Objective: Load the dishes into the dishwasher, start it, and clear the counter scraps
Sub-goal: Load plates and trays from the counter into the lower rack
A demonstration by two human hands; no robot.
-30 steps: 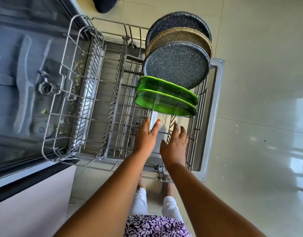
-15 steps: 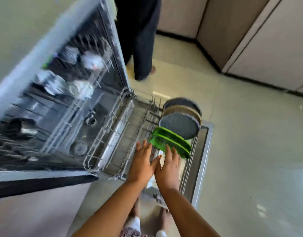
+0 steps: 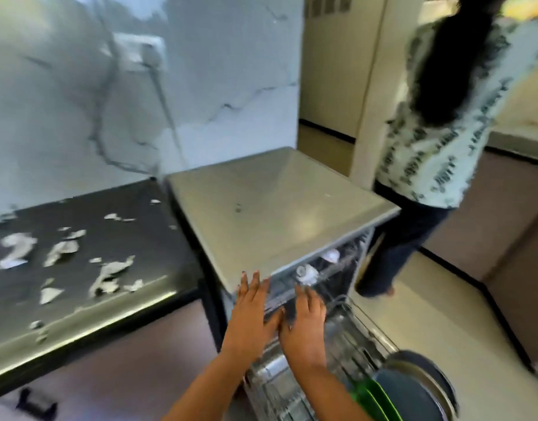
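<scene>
The grey dishwasher point(image 3: 270, 208) stands open, its lower rack point(image 3: 346, 354) pulled out. Dark speckled plates point(image 3: 413, 393) and green plates point(image 3: 374, 399) stand in that rack at the bottom right. White cups point(image 3: 307, 273) sit in the upper rack. My left hand point(image 3: 252, 311) and my right hand point(image 3: 305, 323) are raised side by side in front of the dishwasher's top edge, fingers straight, holding nothing. White paper scraps point(image 3: 109, 275) lie scattered on the black counter point(image 3: 140, 238) to the left. The view is blurred.
Another person point(image 3: 428, 141) in a patterned top and dark trousers stands just right of the dishwasher. A marble wall point(image 3: 109, 86) rises behind the counter. Pale tiled floor point(image 3: 444, 314) spreads to the right, bounded by cabinet fronts.
The view has swung up from the lower rack to the counter and dishwasher top. Both hands have lifted away from the rack and stay empty.
</scene>
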